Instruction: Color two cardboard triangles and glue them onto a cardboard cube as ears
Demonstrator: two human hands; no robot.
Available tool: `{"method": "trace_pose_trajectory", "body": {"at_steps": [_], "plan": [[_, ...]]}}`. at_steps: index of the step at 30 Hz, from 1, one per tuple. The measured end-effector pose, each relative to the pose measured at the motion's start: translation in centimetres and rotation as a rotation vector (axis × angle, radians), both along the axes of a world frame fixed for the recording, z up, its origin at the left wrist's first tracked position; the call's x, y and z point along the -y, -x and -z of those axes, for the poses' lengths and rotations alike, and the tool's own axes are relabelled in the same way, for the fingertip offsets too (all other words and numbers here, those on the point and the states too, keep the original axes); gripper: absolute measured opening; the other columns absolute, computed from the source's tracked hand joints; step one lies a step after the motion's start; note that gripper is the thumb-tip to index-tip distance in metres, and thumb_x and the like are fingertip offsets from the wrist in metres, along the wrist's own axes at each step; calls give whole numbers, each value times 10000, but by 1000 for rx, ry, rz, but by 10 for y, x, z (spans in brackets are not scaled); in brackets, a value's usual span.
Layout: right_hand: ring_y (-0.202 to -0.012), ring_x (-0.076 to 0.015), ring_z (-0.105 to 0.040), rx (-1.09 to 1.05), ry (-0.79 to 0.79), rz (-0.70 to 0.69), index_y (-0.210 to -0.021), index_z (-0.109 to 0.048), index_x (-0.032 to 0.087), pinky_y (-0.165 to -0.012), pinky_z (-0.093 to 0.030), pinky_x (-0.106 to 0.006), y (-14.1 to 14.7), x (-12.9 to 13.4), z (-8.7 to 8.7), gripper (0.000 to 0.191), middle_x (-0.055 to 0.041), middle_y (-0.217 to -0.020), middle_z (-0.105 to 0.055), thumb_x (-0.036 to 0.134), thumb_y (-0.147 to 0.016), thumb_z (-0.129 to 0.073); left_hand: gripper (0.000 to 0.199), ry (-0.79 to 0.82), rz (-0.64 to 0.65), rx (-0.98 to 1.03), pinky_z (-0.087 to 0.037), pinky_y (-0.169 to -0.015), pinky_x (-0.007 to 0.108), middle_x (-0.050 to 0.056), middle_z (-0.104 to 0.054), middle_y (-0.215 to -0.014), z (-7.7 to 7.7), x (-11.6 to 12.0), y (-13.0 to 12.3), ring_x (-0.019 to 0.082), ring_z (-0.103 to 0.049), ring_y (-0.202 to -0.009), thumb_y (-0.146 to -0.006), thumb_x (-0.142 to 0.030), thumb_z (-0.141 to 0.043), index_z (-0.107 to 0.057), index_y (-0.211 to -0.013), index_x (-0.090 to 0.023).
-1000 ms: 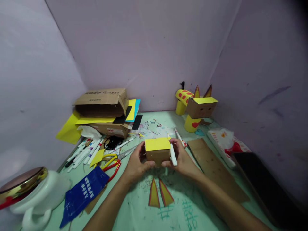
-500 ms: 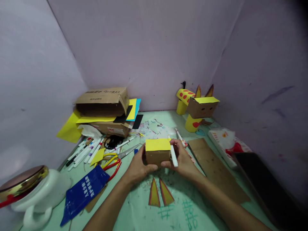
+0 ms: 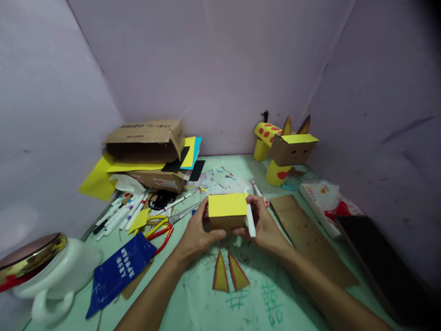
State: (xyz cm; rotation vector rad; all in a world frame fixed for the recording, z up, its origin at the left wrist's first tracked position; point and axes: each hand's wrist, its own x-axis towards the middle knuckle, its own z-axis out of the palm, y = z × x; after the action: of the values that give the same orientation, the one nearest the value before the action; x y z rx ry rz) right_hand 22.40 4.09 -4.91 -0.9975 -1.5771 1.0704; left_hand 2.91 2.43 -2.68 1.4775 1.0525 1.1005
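A small cardboard box (image 3: 227, 222) with a yellow paper top (image 3: 227, 205) is held between both hands at the centre. My left hand (image 3: 198, 232) grips its left side, thumb along the lower front. My right hand (image 3: 263, 225) holds its right side and also has a white marker (image 3: 251, 221) between the fingers, slanting beside the box. Two yellow triangles with dark red edges, a left one (image 3: 220, 275) and a right one (image 3: 237, 273), lie on the table just below the box.
Scissors (image 3: 182, 214), a blue packet (image 3: 120, 273), markers (image 3: 119, 216) and large boxes (image 3: 143, 145) are on the left, with a white mug (image 3: 58, 273). A cardboard strip (image 3: 310, 239), a dark flat object (image 3: 379, 266) and a spotted cardboard animal (image 3: 292, 151) are on the right.
The view has shifted slightly. The box's yellow top faces the camera a little more, and less of its front shows. Both hands keep their hold.
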Motion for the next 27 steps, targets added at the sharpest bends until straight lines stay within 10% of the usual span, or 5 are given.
{"method": "trace_pose_trajectory", "body": {"at_steps": [22, 27], "plan": [[-951, -251, -569, -71, 96, -122, -998, -346, 293, -772, -483, -379, 4, 3, 2, 636, -40, -1048, -549, 250, -570, -815, 625, 21, 10, -238, -442, -896, 384, 92, -623, -1102, -2, 5, 8, 269, -577, -1020, -609, -271, -758, -497, -1164, -150], [-1023, -283, -568, -85, 120, -137, -993, -350, 303, -841, -476, -437, 3, 1, 2, 634, -64, -1117, -567, 247, -570, -819, 900, 89, 44, -250, -384, -988, 399, 138, -516, -1298, -3, 6, 11, 281, -505, -1162, -619, -285, -747, -293, -1381, -128]]}}
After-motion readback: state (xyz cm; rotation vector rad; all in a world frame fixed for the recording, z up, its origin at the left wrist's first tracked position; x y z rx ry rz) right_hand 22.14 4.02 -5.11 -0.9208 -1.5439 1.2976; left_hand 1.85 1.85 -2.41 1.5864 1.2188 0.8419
